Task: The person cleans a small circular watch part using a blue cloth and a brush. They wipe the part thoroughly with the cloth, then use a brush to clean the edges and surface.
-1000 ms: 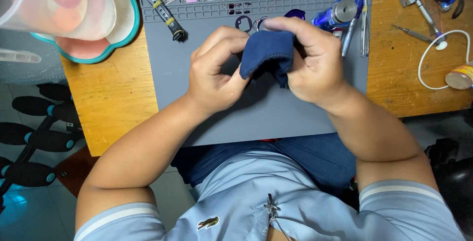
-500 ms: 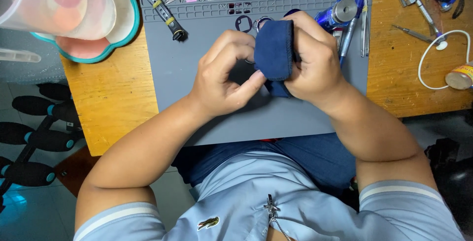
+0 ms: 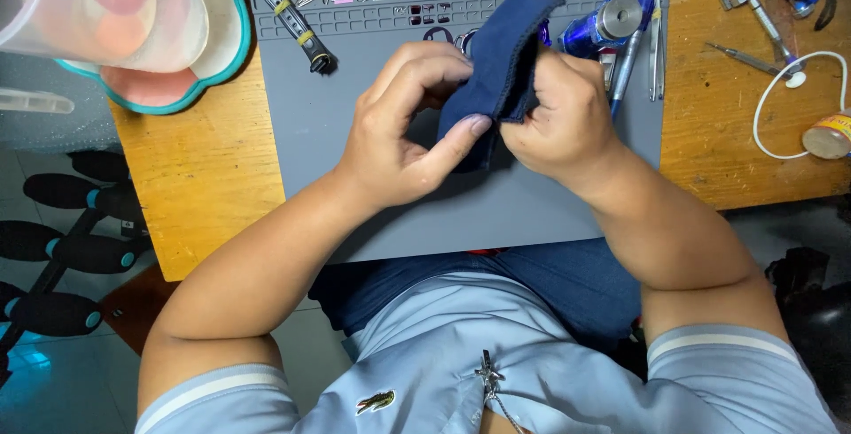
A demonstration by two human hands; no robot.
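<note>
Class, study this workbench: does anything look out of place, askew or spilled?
Nothing spilled or damaged. Both hands hold a dark blue cloth above the grey mat. A white cable trails loosely over the wooden bench.

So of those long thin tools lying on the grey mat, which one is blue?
The blue pen-like tool just right of the hands, beside the shiny blue cylinder. The black tool with yellow bands lies upper left; the tweezers are bare metal.
</note>
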